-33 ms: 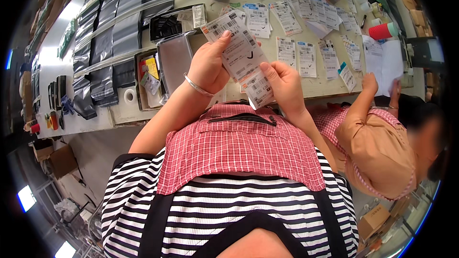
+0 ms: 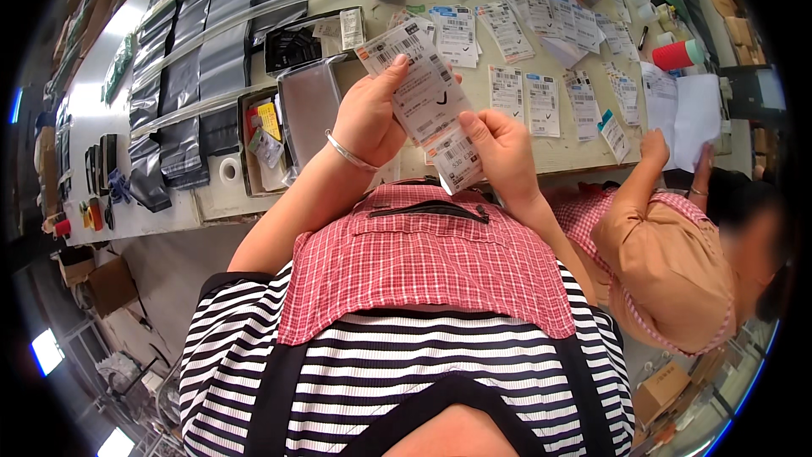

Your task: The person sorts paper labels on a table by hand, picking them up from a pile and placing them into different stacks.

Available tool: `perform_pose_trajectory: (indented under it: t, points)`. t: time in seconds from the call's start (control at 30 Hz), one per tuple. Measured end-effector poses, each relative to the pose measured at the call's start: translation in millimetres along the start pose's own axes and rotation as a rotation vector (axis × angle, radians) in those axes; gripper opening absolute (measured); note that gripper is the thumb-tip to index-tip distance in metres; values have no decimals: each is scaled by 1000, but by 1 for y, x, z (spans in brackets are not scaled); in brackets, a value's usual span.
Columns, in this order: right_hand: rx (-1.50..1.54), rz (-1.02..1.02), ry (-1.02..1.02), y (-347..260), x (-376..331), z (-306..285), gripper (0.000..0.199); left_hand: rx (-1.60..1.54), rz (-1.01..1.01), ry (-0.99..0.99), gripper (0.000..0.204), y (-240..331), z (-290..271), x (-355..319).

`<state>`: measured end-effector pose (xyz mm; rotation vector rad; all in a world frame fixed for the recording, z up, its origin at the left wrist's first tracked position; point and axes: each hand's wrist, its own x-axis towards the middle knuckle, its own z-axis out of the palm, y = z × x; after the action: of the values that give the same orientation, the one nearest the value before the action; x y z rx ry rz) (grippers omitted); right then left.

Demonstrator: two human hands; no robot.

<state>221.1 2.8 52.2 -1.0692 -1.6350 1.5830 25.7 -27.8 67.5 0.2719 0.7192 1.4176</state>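
A long pale bench (image 2: 254, 203) carries rows of sorted labels (image 2: 541, 101). Above its near edge, the left hand (image 2: 368, 118) and right hand (image 2: 499, 148) pinch a label strip (image 2: 427, 101), not yet laid down.

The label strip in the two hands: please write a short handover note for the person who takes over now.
Left hand: holds the upper end of the label strip, fingers on its edge.
Right hand: pinches the lower end of the same strip.
The strip is raised above the table, in front of the chest.
Done: many single labels already lie in rows on the table.
Left: the strip in hand is not laid down yet.
Nearby: grey tray at left; a co-worker's hand rests on the table at right.
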Motion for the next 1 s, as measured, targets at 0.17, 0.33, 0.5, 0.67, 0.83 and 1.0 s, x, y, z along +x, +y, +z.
perform_pose_trajectory:
  t: [0.17,0.33,0.5,0.67,0.83,1.0]
  points:
    - [7,-21,15,-3,1,3,35,-46,12,6,47,-2,2,2]
    - [50,32,139,0,-1,5,35,-219,136,171,46,8,-3,8]
    - [-78,-104,308,-6,17,2,34,456,243,117,38,20,-13,6]
    - [-162,-177,337,-14,47,11,33,616,102,-18,38,-15,3,-11]
    - [-188,-149,278,-26,44,13,35,696,72,8,43,-21,3,-6]
    - [20,-40,-43,-9,14,-2,37,186,51,-18,41,0,-6,-1]
